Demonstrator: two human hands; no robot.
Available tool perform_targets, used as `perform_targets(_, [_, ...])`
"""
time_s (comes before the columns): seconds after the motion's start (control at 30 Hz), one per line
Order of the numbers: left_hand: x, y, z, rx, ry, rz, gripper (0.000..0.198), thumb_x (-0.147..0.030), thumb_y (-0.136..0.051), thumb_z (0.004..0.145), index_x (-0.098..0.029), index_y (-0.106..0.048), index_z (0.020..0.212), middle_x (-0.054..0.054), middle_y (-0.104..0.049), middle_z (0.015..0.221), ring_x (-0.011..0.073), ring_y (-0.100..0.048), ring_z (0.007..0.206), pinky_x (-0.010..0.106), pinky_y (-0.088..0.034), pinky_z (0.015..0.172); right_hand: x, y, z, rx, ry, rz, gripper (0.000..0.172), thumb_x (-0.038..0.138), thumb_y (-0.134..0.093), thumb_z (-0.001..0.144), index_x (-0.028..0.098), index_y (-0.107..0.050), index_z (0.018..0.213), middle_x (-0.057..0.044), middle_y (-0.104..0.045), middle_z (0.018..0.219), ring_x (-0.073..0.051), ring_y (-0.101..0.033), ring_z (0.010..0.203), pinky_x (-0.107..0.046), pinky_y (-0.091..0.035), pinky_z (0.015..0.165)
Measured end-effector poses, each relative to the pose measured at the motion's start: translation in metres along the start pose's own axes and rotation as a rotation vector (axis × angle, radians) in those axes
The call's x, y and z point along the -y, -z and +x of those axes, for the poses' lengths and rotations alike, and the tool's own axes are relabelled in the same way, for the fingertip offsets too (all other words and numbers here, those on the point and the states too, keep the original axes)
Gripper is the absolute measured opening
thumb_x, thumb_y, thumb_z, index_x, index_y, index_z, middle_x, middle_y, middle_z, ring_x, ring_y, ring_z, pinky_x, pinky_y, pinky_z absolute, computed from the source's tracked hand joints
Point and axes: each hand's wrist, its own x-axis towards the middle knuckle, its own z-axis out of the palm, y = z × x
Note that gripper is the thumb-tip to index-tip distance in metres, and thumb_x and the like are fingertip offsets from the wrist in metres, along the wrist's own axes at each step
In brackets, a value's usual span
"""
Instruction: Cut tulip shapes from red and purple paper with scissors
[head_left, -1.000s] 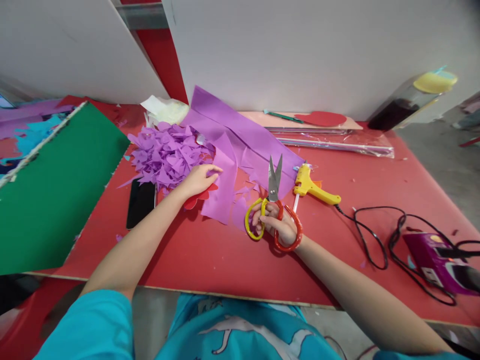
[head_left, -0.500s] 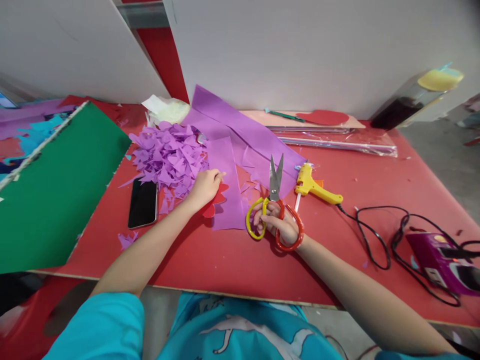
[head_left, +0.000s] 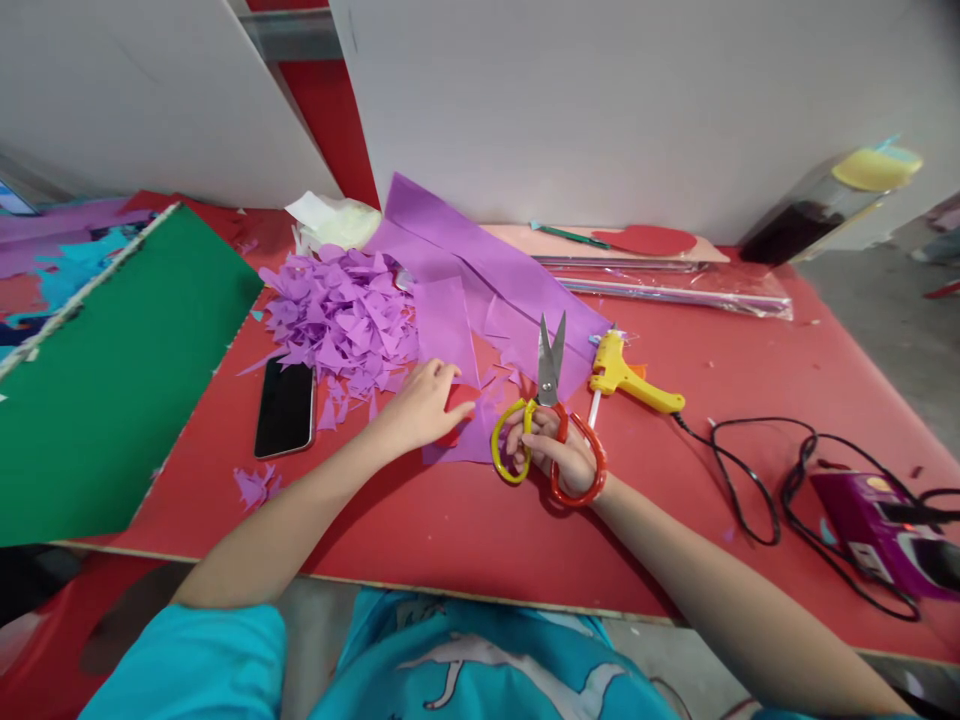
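My right hand (head_left: 559,450) holds a pair of scissors (head_left: 550,385) with one yellow and one red handle loop. Its blades point away from me and stand a little apart. Over a purple paper strip (head_left: 444,310) lies my left hand (head_left: 424,405), thumb spread away from the fingers. Beneath it a red cutout (head_left: 451,432) shows only in part; whether the fingers touch it is hard to see. Just left of that hand is a heap of purple paper scraps (head_left: 341,320).
A black phone (head_left: 285,408) and a green board (head_left: 120,390) lie to the left. On the right are a yellow glue gun (head_left: 630,375), its black cord and a purple box (head_left: 881,525). Long purple sheets (head_left: 480,240), wrapped sticks (head_left: 675,285) and a bottle (head_left: 817,205) line the back.
My left hand has moved toward me and slightly right, now covering most of the red cutout, and its thumb has spread from the fingers. The right hand with the scissors has hardly moved.
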Motion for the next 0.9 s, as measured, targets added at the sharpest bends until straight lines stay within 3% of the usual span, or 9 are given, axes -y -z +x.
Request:
perform_targets(0.17, [-0.011,-0.011,-0.022,0.056,-0.114,0.274,0.035,-0.032,-0.054,0.085,-0.008,-0.054,0.111,0.015,-0.059,0.107,0.0282,-0.053,0.105,0.039,-0.046,0.090,0.000,0.000,-0.001,0.013,0.006,-0.005,0.021,0.030,-0.065,0.076,0.017,-0.055,0.089,-0.001,-0.063,0.069,-0.012,-0.057,0.052,-0.025,-0.047,0.048])
perform_targets(0.3, [-0.016,-0.020,-0.027,0.067,-0.091,0.407,0.025,-0.020,-0.042,0.090,-0.008,-0.055,0.108,0.015,-0.062,0.103,0.0262,-0.056,0.100,0.036,-0.050,0.081,0.000,0.000,-0.001,-0.009,0.000,-0.001,0.021,0.029,-0.066,0.074,0.017,-0.056,0.088,-0.001,-0.064,0.068,-0.013,-0.057,0.052,-0.026,-0.047,0.047])
perform_targets(0.47, [-0.026,-0.012,-0.028,0.194,-0.052,0.507,0.032,-0.003,-0.040,0.085,-0.008,-0.050,0.116,0.015,-0.062,0.098,0.0263,-0.060,0.094,0.031,-0.053,0.064,0.001,0.000,0.000,-0.011,-0.004,0.000,0.023,0.030,-0.067,0.073,0.016,-0.056,0.088,-0.001,-0.064,0.067,-0.012,-0.057,0.051,-0.026,-0.047,0.047])
perform_targets(0.6, [-0.034,-0.006,-0.027,0.244,-0.069,0.542,0.034,0.002,-0.037,0.084,-0.004,-0.051,0.115,0.017,-0.062,0.093,0.0279,-0.062,0.090,0.033,-0.053,0.062,0.000,0.000,0.000,0.000,-0.001,0.001,0.023,0.030,-0.066,0.074,0.016,-0.056,0.089,-0.001,-0.063,0.068,-0.012,-0.057,0.051,-0.025,-0.047,0.047])
perform_targets(0.9, [-0.035,0.002,-0.026,0.277,-0.139,0.602,0.034,0.002,-0.038,0.082,-0.004,-0.052,0.113,0.018,-0.059,0.103,0.0284,-0.058,0.095,0.034,-0.054,0.064,0.000,-0.002,0.000,-0.013,-0.005,0.008,0.022,0.030,-0.067,0.072,0.017,-0.055,0.086,-0.001,-0.063,0.067,-0.012,-0.056,0.052,-0.025,-0.048,0.047])
